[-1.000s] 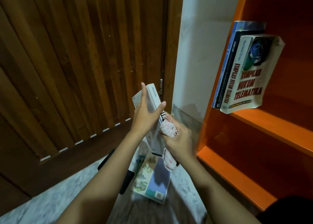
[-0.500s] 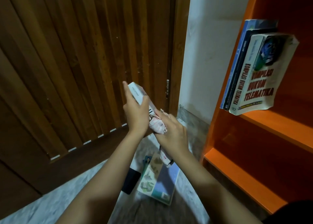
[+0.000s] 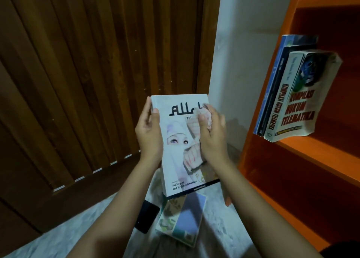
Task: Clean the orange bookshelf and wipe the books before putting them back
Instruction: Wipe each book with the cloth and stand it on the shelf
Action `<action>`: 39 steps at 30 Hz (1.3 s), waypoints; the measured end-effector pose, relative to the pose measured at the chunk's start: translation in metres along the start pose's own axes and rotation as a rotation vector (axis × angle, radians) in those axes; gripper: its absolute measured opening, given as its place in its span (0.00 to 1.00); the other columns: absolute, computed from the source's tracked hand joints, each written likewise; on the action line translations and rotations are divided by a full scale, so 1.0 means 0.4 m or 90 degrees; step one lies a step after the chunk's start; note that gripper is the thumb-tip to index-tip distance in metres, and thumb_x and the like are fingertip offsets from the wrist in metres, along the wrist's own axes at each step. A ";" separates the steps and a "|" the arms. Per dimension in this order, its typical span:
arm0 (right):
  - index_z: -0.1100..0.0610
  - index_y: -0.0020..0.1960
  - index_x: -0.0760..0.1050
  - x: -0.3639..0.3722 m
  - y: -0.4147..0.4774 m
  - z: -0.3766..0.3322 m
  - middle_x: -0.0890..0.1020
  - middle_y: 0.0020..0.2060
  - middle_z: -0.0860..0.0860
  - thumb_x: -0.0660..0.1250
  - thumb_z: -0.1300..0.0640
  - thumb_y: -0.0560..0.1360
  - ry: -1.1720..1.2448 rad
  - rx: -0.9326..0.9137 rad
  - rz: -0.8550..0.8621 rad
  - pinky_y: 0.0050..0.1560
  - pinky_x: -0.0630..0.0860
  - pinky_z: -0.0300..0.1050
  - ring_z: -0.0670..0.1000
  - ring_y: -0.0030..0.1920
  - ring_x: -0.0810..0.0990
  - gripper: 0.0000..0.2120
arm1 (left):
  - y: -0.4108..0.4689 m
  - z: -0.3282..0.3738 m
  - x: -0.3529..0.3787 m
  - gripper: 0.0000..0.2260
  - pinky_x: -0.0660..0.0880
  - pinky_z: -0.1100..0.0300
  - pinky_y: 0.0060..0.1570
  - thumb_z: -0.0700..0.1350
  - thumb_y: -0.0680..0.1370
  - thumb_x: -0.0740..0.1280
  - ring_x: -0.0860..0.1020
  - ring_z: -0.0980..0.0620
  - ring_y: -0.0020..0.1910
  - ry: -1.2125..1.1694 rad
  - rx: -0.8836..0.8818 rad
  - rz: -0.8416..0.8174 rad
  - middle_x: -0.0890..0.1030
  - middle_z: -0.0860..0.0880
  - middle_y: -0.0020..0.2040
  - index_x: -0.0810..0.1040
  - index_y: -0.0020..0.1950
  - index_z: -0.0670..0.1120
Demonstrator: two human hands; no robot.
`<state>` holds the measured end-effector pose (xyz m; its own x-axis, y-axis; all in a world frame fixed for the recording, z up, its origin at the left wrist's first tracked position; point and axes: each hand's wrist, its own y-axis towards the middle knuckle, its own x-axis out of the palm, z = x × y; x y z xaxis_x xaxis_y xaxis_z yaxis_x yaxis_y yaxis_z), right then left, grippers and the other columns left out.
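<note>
While the left hand (image 3: 149,135) grips the left edge of the white book (image 3: 175,154), thumb on the cover, the right hand (image 3: 213,139) clutches a pink cloth (image 3: 194,156) against its right side. A gap of floor (image 3: 229,228) separates it from the orange bookshelf (image 3: 311,156).

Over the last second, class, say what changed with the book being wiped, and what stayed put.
The left hand turned the white book from spine-on to front cover facing the camera, gripping its left edge. The right hand moved the cloth from spine onto cover. The shelved books and floor book stayed.
</note>
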<state>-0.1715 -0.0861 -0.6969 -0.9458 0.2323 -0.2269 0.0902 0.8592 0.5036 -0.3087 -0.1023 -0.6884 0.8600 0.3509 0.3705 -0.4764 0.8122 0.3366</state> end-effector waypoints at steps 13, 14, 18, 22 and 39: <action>0.54 0.67 0.71 -0.027 0.134 0.037 0.68 0.54 0.49 0.60 0.53 0.79 -0.078 -0.060 0.162 0.57 0.74 0.40 0.46 0.54 0.71 0.17 | -0.003 0.026 0.037 0.17 0.81 0.58 0.44 0.44 0.80 0.62 0.80 0.51 0.57 -0.014 0.035 0.024 0.76 0.53 0.64 0.70 0.68 0.54; 0.54 0.67 0.71 -0.022 0.123 0.038 0.68 0.54 0.49 0.60 0.52 0.79 -0.088 -0.035 0.181 0.54 0.73 0.33 0.46 0.54 0.71 0.17 | -0.005 0.024 0.045 0.17 0.81 0.59 0.42 0.44 0.80 0.62 0.81 0.53 0.55 -0.009 0.033 0.030 0.77 0.56 0.62 0.70 0.68 0.53; 0.50 0.67 0.71 0.043 0.028 0.000 0.70 0.59 0.53 0.59 0.51 0.80 -0.104 -0.125 0.105 0.53 0.72 0.35 0.50 0.58 0.72 0.16 | -0.009 0.012 0.092 0.16 0.80 0.62 0.41 0.43 0.81 0.61 0.82 0.58 0.48 -0.011 -0.005 0.071 0.80 0.56 0.57 0.71 0.69 0.48; 0.51 0.66 0.72 0.020 -0.020 0.045 0.72 0.57 0.54 0.61 0.55 0.79 -0.163 -0.251 0.031 0.55 0.75 0.47 0.54 0.56 0.74 0.16 | 0.001 0.030 0.092 0.16 0.75 0.71 0.39 0.40 0.81 0.61 0.80 0.66 0.44 -0.032 0.006 0.128 0.77 0.54 0.59 0.70 0.69 0.42; 0.51 0.63 0.75 0.098 -0.227 0.058 0.71 0.55 0.52 0.68 0.69 0.71 -0.133 -0.278 0.018 0.55 0.67 0.38 0.53 0.54 0.71 0.24 | 0.031 0.041 0.011 0.16 0.78 0.62 0.51 0.41 0.80 0.62 0.79 0.54 0.57 -0.053 0.035 0.260 0.76 0.49 0.64 0.72 0.68 0.42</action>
<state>-0.2096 -0.1445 -0.7707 -0.8583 0.3774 -0.3477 -0.0663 0.5904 0.8044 -0.3138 -0.0984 -0.6682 0.5813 0.5988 0.5509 -0.7867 0.5866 0.1926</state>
